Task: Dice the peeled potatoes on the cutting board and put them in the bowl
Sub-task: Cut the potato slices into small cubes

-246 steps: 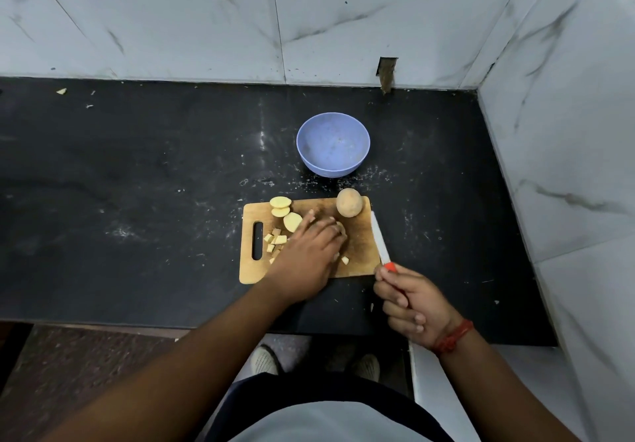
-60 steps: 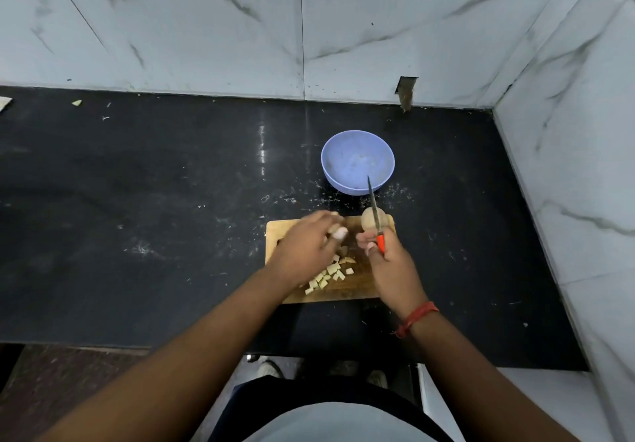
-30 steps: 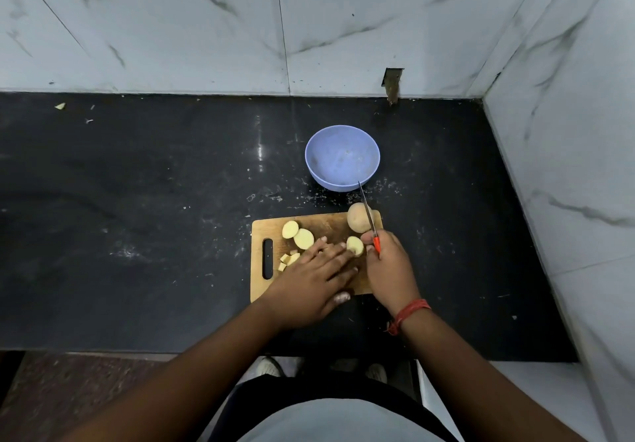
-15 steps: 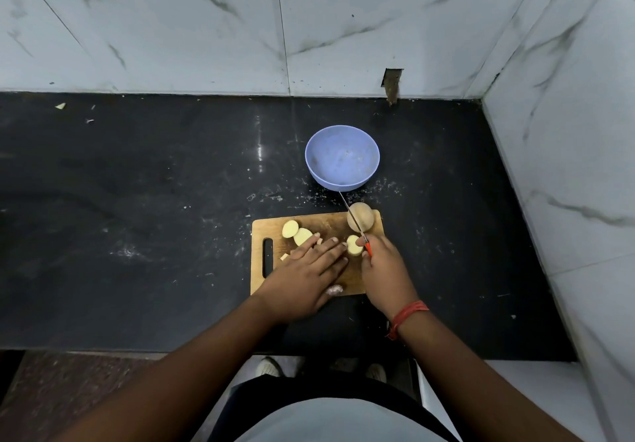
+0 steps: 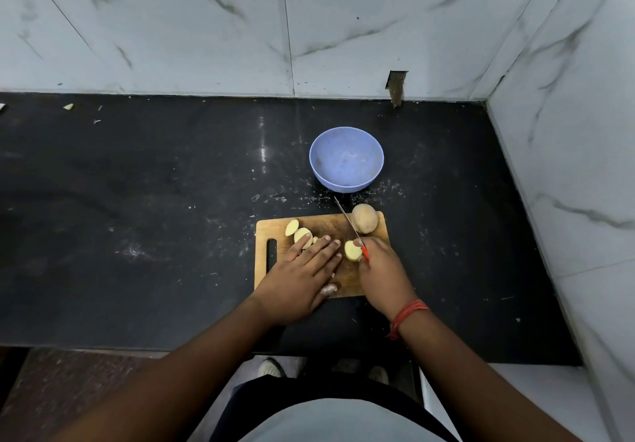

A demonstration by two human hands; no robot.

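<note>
Black countertop point(image 5: 137, 201), marble tile walls. Left hand point(image 5: 302, 276) lies flat, fingers straight, on cutting board point(image 5: 271, 228), fingertips touching potato slices point(image 5: 302, 235). Right hand point(image 5: 381, 270) grips knife point(image 5: 350, 227) and pinches a slice point(image 5: 353, 251); whole potato point(image 5: 365, 223) just beyond it, bowl point(image 5: 346, 159) farther out.

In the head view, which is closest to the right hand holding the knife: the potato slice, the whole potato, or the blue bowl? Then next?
1. Potato slice, touching the right hand.
2. Whole potato, board's far right corner.
3. Blue bowl, beyond the board.
</note>
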